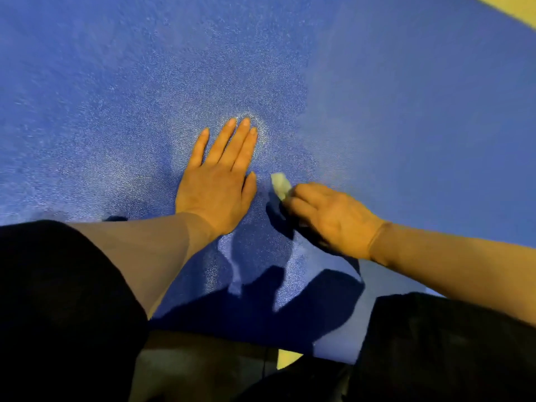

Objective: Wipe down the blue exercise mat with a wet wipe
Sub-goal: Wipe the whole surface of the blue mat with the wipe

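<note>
Mat [406, 111] fills nearly the whole frame, blue and speckled. Left of centre, the left hand [216, 181] lies flat on it, fingers straight. Right of centre, the right hand [327, 216] pinches a crumpled wipe [280, 184] against it. Wiping looks underway; how much remains I cannot tell.

Most of the wet wipe [280, 185] is hidden under the blurred right hand [330, 217]; the mat [406, 111] runs past the frame edges.
</note>
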